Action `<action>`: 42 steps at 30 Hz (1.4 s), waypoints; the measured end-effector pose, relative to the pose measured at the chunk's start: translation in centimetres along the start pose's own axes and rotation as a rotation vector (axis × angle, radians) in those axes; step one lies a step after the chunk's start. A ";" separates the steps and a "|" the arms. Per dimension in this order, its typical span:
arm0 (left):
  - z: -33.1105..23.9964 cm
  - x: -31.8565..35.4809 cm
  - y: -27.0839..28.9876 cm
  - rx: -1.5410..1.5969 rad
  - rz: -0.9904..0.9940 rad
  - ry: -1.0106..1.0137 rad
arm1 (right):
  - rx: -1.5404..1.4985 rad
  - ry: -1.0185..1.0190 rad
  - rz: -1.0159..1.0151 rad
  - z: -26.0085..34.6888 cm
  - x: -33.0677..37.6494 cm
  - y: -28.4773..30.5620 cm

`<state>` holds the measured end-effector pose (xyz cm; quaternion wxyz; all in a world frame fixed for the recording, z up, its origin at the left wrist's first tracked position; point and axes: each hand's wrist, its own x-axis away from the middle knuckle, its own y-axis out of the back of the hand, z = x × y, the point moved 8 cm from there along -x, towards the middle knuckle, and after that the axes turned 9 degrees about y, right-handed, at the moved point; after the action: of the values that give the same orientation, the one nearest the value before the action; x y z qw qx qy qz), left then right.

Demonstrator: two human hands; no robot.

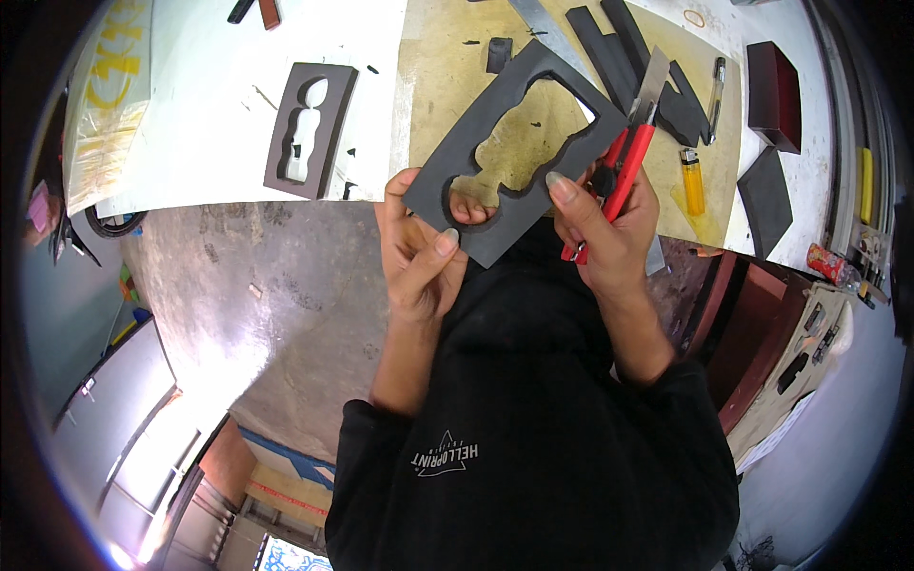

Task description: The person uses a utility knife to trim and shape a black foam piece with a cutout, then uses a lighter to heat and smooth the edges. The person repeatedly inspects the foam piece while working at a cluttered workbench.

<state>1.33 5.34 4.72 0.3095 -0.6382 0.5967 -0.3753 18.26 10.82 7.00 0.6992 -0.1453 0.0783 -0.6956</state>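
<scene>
A dark grey foam insert [436, 164] with a bottle-shaped cutout is held up, tilted, over the table's near edge. My left hand [424, 257] grips its lower left corner, thumb on top and fingertips showing through the round end of the cutout. In my right hand [609, 224] is a red utility knife [630, 173], its blade extended and pointing away from me. The right thumb also presses on the foam's right edge. A second foam insert [338, 133], with a similar cutout, lies on the white table to the left.
On the yellowish cutting mat [433, 76] lie a steel ruler [552, 29], black foam offcuts [609, 57], a pen [716, 100] and a yellow lighter [691, 181]. A dark red box [773, 95] and a black foam piece [765, 202] sit at the right. Wrapped sheets [109, 105] stand far left.
</scene>
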 end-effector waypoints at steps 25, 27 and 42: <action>-3.8 -2.0 1.9 -0.810 -0.194 -0.039 | 0.620 0.577 0.377 5.0 -3.0 -3.2; -4.2 -1.6 2.6 -0.928 -0.261 -0.039 | 0.597 0.576 0.409 4.6 -3.0 -3.7; -4.9 -1.5 4.3 -1.215 -0.380 -0.209 | 0.649 0.312 0.224 2.8 -1.8 0.0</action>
<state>-5.16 6.64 3.51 -0.1226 -0.8275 0.5461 0.0453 19.13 12.84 9.45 0.7602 0.2010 -0.0249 -0.6172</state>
